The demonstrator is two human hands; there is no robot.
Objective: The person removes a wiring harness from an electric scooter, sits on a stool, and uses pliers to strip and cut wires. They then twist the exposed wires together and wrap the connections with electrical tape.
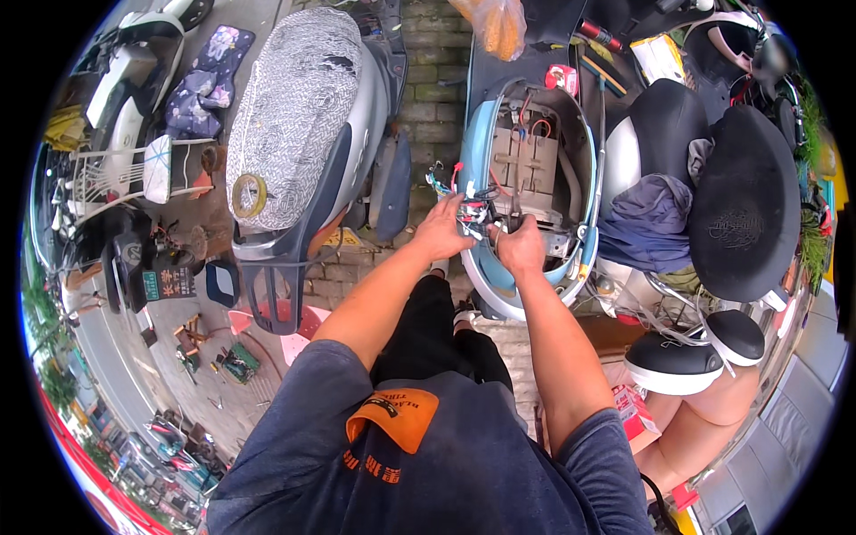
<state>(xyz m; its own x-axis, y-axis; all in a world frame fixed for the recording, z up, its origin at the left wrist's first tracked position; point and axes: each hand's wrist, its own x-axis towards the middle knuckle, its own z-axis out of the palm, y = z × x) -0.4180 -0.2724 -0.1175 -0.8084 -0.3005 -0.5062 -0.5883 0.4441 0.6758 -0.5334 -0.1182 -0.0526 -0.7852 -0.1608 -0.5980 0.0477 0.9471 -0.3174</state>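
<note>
A light blue scooter body (479,152) stands in front of me with its seat off, its inside compartment (532,165) showing grey-beige parts and a few orange wires. Over its left rim lies a tangled wire bundle (479,209) with red, black, white and green ends. My left hand (441,229) closes on this bundle from the left, fingertips among the wires. Just right of it, inside the rim, my right hand (520,247) is closed, thumb and fingers together at the wires. A dark, narrow thing shows by its fingertips; its kind is unclear.
A scooter with a patterned grey seat cover (299,116) stands at left, a yellow tape roll (249,195) on it. To the right are black scooter seats (744,205) and a dark blue cloth (649,223). Tools (238,364) lie on the ground at left.
</note>
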